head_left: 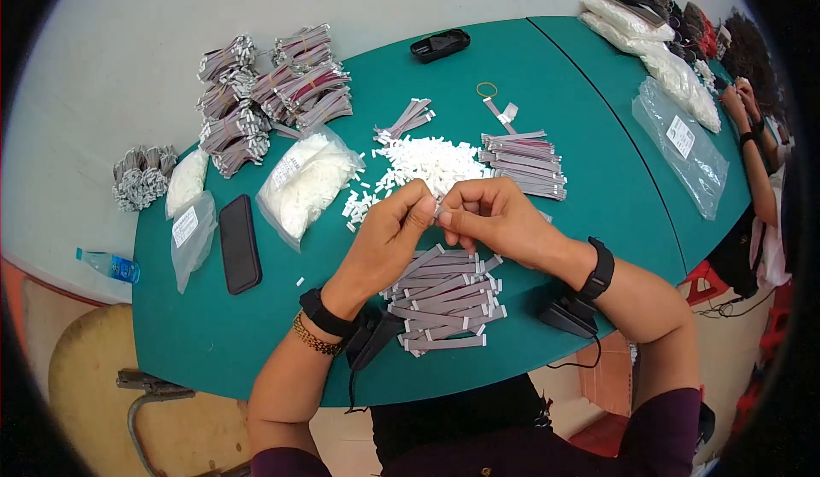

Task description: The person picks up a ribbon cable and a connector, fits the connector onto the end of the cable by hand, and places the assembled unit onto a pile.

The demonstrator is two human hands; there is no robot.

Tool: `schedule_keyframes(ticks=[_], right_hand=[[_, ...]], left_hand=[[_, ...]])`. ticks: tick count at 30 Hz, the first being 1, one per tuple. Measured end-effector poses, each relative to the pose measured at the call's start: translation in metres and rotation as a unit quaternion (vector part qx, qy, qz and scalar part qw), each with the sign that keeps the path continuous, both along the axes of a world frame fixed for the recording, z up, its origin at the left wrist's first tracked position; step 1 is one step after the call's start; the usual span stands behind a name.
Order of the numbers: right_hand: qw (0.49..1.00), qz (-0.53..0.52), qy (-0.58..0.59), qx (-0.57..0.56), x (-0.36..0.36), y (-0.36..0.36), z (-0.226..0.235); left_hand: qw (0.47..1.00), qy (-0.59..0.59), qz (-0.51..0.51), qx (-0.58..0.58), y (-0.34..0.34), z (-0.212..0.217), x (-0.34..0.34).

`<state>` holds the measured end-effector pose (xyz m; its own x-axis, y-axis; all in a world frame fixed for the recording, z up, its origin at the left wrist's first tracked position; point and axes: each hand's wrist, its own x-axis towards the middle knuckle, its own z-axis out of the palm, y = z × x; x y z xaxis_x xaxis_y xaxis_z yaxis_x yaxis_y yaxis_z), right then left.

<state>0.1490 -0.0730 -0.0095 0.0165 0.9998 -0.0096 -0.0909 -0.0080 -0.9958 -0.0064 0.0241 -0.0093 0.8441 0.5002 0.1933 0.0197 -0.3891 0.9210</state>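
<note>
My left hand (384,236) and my right hand (504,219) meet fingertip to fingertip over the middle of the table, both closed in a pinch. Between them is a small whitish connector (438,210), mostly covered by the fingers; whether a cable hangs from it I cannot tell. Just beyond the hands lies a heap of loose white connector housings (431,163). Below them, toward me, grey flat ribbon cables with white ends (448,302) lie in a loose, criss-crossed pile. To the right of the heap is a neater stack of ribbon cables (525,163).
Bundled cables (299,84) are piled at the far left. Nearby are a bag of white parts (306,178), a dark phone (240,244) and a bottle (108,265). Black devices (568,310) flank the near pile. At right, another person's hands (739,101) work beyond a clear bag (681,148).
</note>
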Motion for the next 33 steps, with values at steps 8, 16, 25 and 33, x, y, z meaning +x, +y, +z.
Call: schedule_keyframes(ticks=[8,16,25,33], right_hand=[[0.999,0.032,-0.027,-0.023,-0.001,-0.003,0.005],[0.999,0.021,-0.036,-0.022,-0.003,-0.007,0.009],[0.998,0.029,-0.049,-0.029,0.002,0.000,0.006],[0.997,0.053,-0.048,-0.031,0.004,0.000,0.009]], left_hand=[[1.000,-0.012,0.006,-0.023,-0.003,-0.003,0.000],[0.999,-0.012,-0.011,-0.050,-0.009,0.005,0.002],[0.993,-0.027,0.001,-0.119,-0.007,0.000,0.001],[0.988,-0.038,0.006,-0.152,0.002,-0.004,-0.002]])
